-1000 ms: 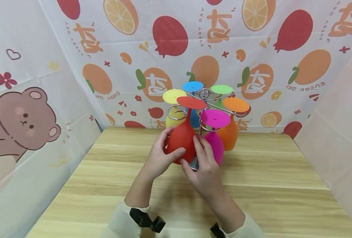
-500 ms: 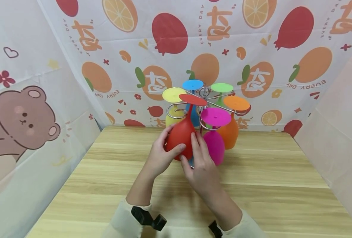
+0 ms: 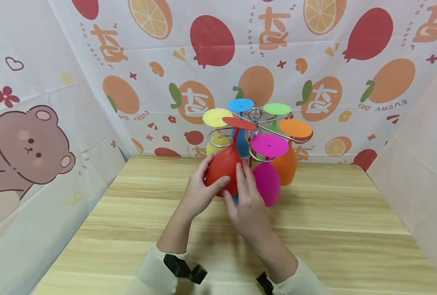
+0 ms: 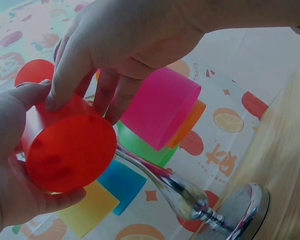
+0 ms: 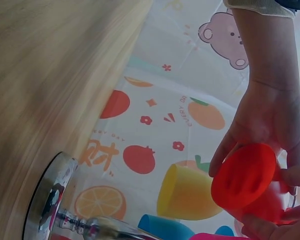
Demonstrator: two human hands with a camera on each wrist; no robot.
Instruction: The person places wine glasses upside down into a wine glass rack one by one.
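Note:
A red plastic wine glass (image 3: pixel 224 170) hangs upside down at the front left of a metal rack (image 3: pixel 256 116), tilted, its foot uppermost. My left hand (image 3: pixel 198 192) grips the bowl from the left, thumb across the front. From the other side my right hand (image 3: pixel 249 207) holds the bowl with thumb and fingers. In the left wrist view, the bowl's opening (image 4: pixel 70 155) faces the camera between both hands. A magenta glass (image 3: pixel 267 184) hangs just right of my right hand. Whether the red glass's stem sits in its holder loop is hidden.
Yellow (image 3: pixel 217 118), blue (image 3: pixel 240 105), green (image 3: pixel 276 109) and orange (image 3: pixel 295 128) glasses hang upside down around the rack. Its round metal base (image 4: pixel 247 215) stands on the wooden table (image 3: pixel 333 229). A fruit-print cloth (image 3: pixel 218 73) hangs behind.
The red glass has risen slightly and tilted more, its lower end lifting a little. Both hands have kept their hold on it and moved with it. The other glasses stay on the rack.

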